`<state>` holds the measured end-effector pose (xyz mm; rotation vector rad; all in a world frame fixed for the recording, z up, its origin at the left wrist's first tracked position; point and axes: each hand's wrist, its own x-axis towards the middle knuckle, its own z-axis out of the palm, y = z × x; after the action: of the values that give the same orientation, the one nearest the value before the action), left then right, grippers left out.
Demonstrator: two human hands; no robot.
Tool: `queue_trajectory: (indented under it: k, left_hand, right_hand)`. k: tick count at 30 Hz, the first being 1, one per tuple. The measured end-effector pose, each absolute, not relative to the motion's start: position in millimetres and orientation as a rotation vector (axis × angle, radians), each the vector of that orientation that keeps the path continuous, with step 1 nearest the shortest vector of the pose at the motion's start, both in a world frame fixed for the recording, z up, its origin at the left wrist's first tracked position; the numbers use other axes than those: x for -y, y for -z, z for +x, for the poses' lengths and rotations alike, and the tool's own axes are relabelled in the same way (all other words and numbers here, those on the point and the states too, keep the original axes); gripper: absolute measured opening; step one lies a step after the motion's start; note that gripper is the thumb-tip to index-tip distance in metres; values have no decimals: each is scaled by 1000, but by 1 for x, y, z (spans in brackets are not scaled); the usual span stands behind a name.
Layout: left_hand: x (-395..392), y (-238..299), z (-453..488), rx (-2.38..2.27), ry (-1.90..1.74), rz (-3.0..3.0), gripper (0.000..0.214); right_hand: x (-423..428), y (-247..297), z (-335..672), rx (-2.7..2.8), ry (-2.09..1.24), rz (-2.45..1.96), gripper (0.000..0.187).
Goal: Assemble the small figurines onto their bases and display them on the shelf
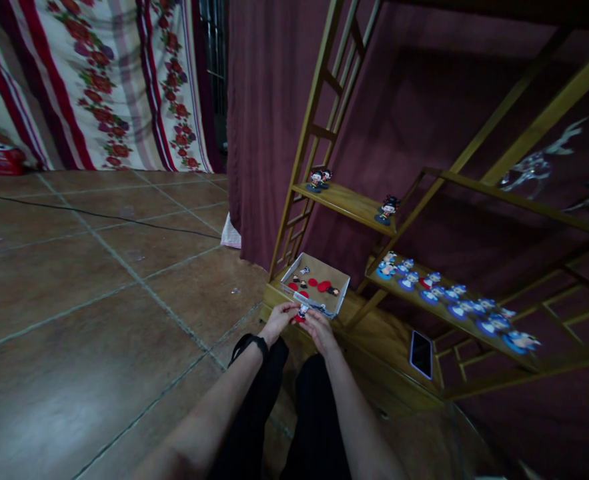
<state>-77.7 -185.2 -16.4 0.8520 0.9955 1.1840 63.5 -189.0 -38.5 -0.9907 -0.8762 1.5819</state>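
Between my two hands, just in front of a shallow cardboard box (345,288), is a small figurine (302,311) with a white upper part and a red base. My left hand (277,321) pinches it from the left with the fingertips. From the other side, the fingers of my right hand (319,329) close on it. Inside the box lie several red discs (313,283) and a few small dark-haired figurine pieces (333,291). The box rests on the lowest board of a wooden shelf (359,333).
Several blue-based figurines (431,293) stand on the middle shelf board, and dark-haired ones (387,209) on the upper board. A phone (421,354) lies on the lowest board at right. A black cable (124,218) crosses the tiled floor. Maroon curtain (259,133) hangs behind.
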Motion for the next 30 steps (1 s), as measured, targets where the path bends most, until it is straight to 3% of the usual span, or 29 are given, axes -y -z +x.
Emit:
queue_trajectory:
  k: [30]
  left_hand:
    - [180,26,-73,-1000,-1089,951,27]
  right_hand:
    - [187,42,64,879,-1598,-965,30]
